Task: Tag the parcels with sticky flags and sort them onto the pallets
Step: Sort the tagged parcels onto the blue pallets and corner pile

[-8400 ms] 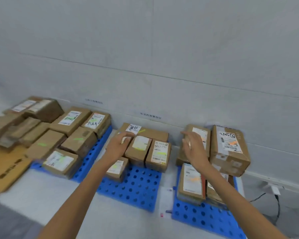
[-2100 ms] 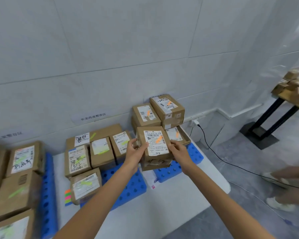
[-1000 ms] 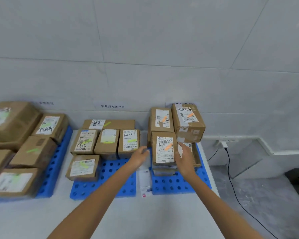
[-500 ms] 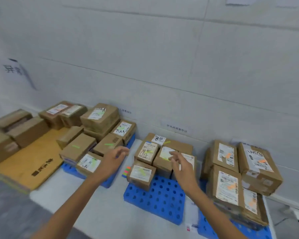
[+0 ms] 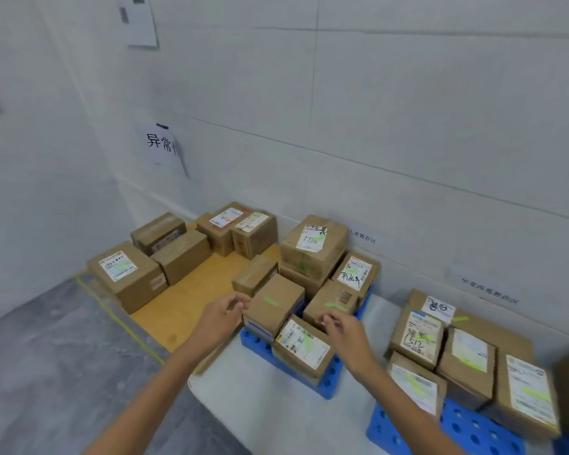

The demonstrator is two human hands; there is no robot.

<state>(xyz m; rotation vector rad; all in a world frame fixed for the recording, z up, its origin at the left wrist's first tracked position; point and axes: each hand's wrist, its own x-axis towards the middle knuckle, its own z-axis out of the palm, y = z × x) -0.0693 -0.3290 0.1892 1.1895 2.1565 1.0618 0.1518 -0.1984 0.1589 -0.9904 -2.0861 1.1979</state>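
The person reaches both arms over the near blue pallet [image 5: 326,386], which stands on a white platform [image 5: 260,405]. The left hand [image 5: 222,318] has its fingers loosely curled and holds nothing. Its fingertips are just beside the left edge of a parcel with a green flag [image 5: 274,307]. The right hand [image 5: 346,333] hovers above the labelled parcel [image 5: 303,343] at the front of this pallet. Its fingertips are drawn together, and it cannot be told whether they pinch something. More flagged parcels [image 5: 422,336] lie on a second blue pallet [image 5: 467,430] to the right. Other boxes stand on a brown cardboard sheet [image 5: 191,300] on the floor.
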